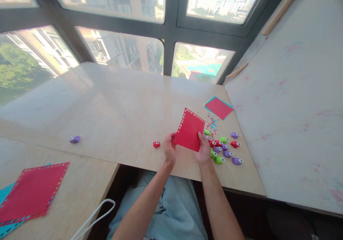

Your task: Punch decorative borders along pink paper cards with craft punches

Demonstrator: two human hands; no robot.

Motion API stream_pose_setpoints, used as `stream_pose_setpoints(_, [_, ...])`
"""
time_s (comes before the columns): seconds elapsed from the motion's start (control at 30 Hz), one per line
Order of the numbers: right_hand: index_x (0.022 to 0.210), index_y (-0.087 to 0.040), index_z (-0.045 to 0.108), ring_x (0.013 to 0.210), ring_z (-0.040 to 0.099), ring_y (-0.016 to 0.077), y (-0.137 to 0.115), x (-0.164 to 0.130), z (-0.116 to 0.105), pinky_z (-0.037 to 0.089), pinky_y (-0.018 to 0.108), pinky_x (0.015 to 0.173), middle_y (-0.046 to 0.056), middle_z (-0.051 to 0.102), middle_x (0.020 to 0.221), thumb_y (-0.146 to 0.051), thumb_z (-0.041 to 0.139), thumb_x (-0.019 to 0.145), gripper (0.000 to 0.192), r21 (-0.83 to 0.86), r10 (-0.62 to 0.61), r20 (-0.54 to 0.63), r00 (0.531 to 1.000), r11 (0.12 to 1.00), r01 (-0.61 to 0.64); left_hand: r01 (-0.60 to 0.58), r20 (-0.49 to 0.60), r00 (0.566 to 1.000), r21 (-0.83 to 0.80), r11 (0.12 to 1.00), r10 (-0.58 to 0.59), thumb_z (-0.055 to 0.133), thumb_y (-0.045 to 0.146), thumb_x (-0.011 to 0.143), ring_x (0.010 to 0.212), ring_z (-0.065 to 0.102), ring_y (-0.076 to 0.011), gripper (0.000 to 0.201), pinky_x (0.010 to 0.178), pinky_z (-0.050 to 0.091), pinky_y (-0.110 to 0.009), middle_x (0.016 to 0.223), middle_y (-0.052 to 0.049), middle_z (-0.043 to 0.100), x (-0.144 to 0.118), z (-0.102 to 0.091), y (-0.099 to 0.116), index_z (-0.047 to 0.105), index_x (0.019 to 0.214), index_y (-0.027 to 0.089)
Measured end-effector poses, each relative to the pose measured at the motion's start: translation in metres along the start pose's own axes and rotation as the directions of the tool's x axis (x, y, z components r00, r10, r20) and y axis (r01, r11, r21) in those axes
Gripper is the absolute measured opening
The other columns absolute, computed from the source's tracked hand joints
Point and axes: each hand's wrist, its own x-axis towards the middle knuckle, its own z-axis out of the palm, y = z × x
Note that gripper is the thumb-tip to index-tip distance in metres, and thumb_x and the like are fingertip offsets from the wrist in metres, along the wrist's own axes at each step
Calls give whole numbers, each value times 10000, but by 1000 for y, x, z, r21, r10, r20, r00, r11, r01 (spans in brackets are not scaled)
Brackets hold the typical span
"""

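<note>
A sheet of red paper (189, 131) is held up between my two hands, above the table. Small punched holes run along its left and top edges. My left hand (169, 148) pinches the lower left corner. My right hand (203, 149) grips the lower right side, thumb on the front and the other fingers hidden behind. A red craft punch (156, 144) lies just left of my left hand. Beside my right hand sit several small punches in purple, green and red, among them a green punch (219, 160) and a purple punch (237, 161).
Red and blue paper bits (212, 123) are scattered behind the punches. A stack of red and blue paper (219, 108) lies near the wall. At far left is a purple punch (74, 139); hole-edged red paper (34, 190) rests over blue sheets. A white cable (93, 216) loops at the front.
</note>
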Motion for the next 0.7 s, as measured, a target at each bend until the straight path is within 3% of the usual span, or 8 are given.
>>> stream_pose_setpoints(0.1, [1033,-196,708,839,742,197,1,-3,0,595,343,811,28,782,983,-267,785,741,310,-44,-4,-4,1000,999,4,81,51,996,-83,993,-77,506,629,861,910,707,-223,484,815,539,-366,961,-82,746,-10,-15,12,689,970,195])
stream_pose_setpoints(0.23, [1023,-194,707,814,742,195,3,-9,1,607,318,748,28,782,984,-261,794,735,308,-121,-8,13,1000,993,9,97,123,989,-122,988,-82,509,703,845,936,711,-241,563,826,553,-388,1003,-92,746,-25,-27,26,698,1019,203])
stream_pose_setpoints(0.37, [1024,-195,704,813,742,205,3,-17,4,617,337,757,24,781,963,-282,799,735,316,-176,7,46,999,984,1,95,107,990,-40,995,-90,708,514,789,895,706,-213,368,791,566,-337,958,-62,735,-33,-31,32,698,975,197])
stream_pose_setpoints(0.5, [1061,-202,693,882,743,244,2,-25,9,615,396,809,39,776,983,-320,796,745,353,-195,59,110,992,980,-36,104,51,993,-4,995,-104,771,395,751,835,695,-166,286,741,561,-271,907,-33,717,-31,-30,30,712,944,191])
stream_pose_setpoints(0.7, [1070,-194,688,1000,723,280,1,-33,5,583,438,904,51,773,1012,-384,795,742,394,-142,44,38,998,989,-38,112,82,990,16,994,-112,794,373,729,741,673,-153,266,673,542,-247,790,-22,702,-29,-32,28,718,881,169])
